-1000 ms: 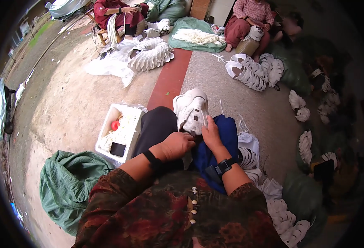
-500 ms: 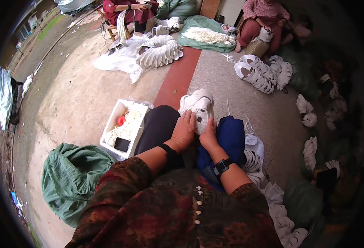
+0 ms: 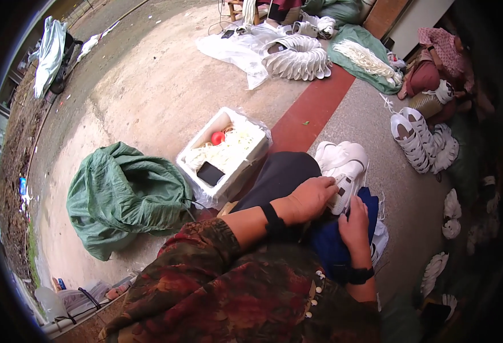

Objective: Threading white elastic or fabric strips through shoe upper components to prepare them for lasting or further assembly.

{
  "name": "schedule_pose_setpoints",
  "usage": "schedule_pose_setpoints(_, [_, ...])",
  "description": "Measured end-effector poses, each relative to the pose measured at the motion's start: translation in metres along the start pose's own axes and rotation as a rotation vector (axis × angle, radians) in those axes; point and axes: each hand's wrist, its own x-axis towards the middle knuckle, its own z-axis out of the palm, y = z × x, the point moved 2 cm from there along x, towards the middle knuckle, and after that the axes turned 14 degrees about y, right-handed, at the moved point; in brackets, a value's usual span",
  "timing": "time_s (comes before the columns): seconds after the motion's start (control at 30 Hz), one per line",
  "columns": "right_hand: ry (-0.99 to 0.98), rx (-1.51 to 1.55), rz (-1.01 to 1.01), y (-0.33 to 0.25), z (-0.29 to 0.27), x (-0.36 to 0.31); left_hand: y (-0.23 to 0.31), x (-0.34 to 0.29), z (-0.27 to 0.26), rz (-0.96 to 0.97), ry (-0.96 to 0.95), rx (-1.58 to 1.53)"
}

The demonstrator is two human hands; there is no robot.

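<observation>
A white shoe [image 3: 348, 163] with dark square patches on its upper rests at my knees, toe pointing away. My left hand [image 3: 315, 197] is closed on its left side, fingertips on the upper near the patches. My right hand [image 3: 354, 222] is at the shoe's near right end, its fingers curled. Something dark shows by the right fingertips, too small to make out. Under the right hand lies blue cloth [image 3: 331, 243], over my leg.
Left of my knee stands a white foam box [image 3: 184, 157] with pale cords, a red ball [image 3: 217, 138] and a dark flat object [image 3: 210, 174]. A green sack [image 3: 120, 194] lies beside it. White shoe uppers [image 3: 300, 60] lie beyond; another person [image 3: 443, 63] sits far right.
The view has swung left, so the surroundings sit farther right in it. My right hand has drawn back a little from the shoe's side and its fingers have curled. The left hand stays on the shoe.
</observation>
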Motion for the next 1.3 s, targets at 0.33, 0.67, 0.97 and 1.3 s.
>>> schedule_pose_setpoints(0.33, [0.431,0.200,0.321,0.105,0.016,-0.011,-0.259,-0.098,-0.001,-0.922,0.198,0.028])
schedule_pose_setpoints(0.67, [0.375,0.242,0.448,0.103,0.014,0.001,-0.348,-0.102,0.049,-0.952,0.077,0.059])
schedule_pose_setpoints(0.97, [0.356,0.255,0.455,0.096,0.011,0.003,-0.366,-0.078,0.060,-1.252,0.238,-0.564])
schedule_pose_setpoints(1.3, [0.371,0.159,0.277,0.077,0.005,0.003,-0.169,-0.034,-0.042,-0.762,0.313,-0.744])
